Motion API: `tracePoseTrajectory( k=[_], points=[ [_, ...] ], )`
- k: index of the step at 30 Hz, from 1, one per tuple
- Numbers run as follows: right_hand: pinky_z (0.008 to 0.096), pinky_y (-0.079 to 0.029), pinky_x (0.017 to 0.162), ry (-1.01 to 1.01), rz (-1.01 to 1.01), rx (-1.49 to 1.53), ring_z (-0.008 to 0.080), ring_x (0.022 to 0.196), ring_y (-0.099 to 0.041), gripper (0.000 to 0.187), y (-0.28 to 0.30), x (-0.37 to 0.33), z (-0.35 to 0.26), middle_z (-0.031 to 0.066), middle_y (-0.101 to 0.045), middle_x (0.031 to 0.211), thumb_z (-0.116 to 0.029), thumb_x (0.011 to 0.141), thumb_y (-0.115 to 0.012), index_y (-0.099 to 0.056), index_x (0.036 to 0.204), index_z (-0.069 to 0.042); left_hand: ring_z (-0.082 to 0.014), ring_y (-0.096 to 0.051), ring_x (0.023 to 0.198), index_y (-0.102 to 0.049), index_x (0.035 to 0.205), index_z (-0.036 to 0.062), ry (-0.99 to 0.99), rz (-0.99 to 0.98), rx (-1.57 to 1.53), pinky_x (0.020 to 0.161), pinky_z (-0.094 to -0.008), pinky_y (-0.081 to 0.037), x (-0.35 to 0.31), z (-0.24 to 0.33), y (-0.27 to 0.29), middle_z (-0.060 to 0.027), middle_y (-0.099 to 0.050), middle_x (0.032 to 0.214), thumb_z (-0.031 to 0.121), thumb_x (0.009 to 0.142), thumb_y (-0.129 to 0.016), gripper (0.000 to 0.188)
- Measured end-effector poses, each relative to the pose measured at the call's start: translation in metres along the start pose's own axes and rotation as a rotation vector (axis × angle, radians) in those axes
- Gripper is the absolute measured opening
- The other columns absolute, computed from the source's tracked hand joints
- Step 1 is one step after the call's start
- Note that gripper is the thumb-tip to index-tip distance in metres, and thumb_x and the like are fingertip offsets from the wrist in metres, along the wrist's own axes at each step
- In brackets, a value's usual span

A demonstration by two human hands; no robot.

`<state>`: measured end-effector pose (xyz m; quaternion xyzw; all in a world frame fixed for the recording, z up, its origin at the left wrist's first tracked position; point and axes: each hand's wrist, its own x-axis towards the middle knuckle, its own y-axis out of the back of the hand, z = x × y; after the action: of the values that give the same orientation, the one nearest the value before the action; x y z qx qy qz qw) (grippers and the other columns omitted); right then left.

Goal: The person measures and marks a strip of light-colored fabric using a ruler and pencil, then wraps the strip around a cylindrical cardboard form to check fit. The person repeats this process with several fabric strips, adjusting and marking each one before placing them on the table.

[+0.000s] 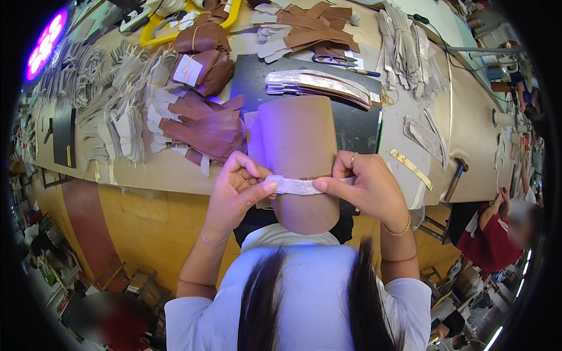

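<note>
- Pinching the pale strip (300,186) near its left end, the left hand (234,190) had thumb and forefinger closed on it.
- The right hand (370,180) gripped the strip toward its other end, thumb pressed on top.
- The strip lay crosswise over the near part of a tan rounded form (298,137).
- Red handwriting marked a white paper tag (187,69) on a brown bundle (215,75) at upper left.
- A sign (47,44) glowed pink and white beyond the table's far left.
- The table (187,182) had a tan covering, with a dark mat (360,128) partly beneath the form.
- A hammer (456,178) lay near the right edge.
- The floor (143,213) was yellow, crossed by a reddish band (86,213).
- A person in dark red (489,243) was at the right.
</note>
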<state>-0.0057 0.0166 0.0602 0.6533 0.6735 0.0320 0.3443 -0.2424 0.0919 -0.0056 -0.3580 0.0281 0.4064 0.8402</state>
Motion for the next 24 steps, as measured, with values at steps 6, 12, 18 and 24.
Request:
tracePoseTrajectory(
  k=[6,12,18,24],
  points=[
    [0.0205,-0.036,0.055,-0.010,-0.124,0.318,0.0019,0.063,-0.045,0.028,0.015,-0.006,0.031,-0.0054,-0.056,0.069,-0.020,0.075,-0.083,-0.062,0.077,-0.003,-0.0164,-0.063,0.087,-0.042,0.100,0.0067,-0.060,0.036,0.014,0.079,-0.0288,-0.053,-0.007,0.001,0.008,-0.0129,-0.064,0.095,-0.009,0.084,-0.066,0.034],
    [0.0203,-0.035,0.055,-0.069,-0.106,0.474,0.0019,0.064,-0.045,0.025,0.020,-0.015,0.047,-0.0056,-0.057,0.070,-0.022,0.081,-0.080,-0.064,0.079,-0.004,-0.0165,-0.063,0.090,-0.042,0.103,0.0061,-0.053,0.050,0.032,0.082,-0.0291,-0.053,-0.012,0.003,0.013,-0.0129,-0.063,0.097,-0.010,0.083,-0.067,0.035],
    [0.0196,-0.036,0.056,-0.109,-0.126,0.594,0.0019,0.066,-0.048,0.023,0.015,-0.016,0.054,-0.0038,-0.060,0.072,-0.022,0.085,-0.076,-0.065,0.080,-0.003,-0.0181,-0.064,0.088,-0.042,0.102,0.0063,-0.039,0.068,0.027,0.079,-0.0305,-0.054,-0.009,-0.004,0.016,-0.0140,-0.063,0.096,-0.011,0.083,-0.066,0.035],
    [0.0201,-0.047,0.062,-0.104,-0.118,0.733,0.0054,0.070,-0.058,0.023,-0.001,-0.010,0.066,0.0006,-0.065,0.076,-0.022,0.087,-0.075,-0.065,0.082,-0.002,-0.0225,-0.065,0.077,-0.039,0.099,0.0072,-0.034,0.043,0.067,0.070,-0.0329,-0.055,-0.004,-0.010,0.015,-0.0181,-0.063,0.093,-0.008,0.086,-0.064,0.032]
  ],
)
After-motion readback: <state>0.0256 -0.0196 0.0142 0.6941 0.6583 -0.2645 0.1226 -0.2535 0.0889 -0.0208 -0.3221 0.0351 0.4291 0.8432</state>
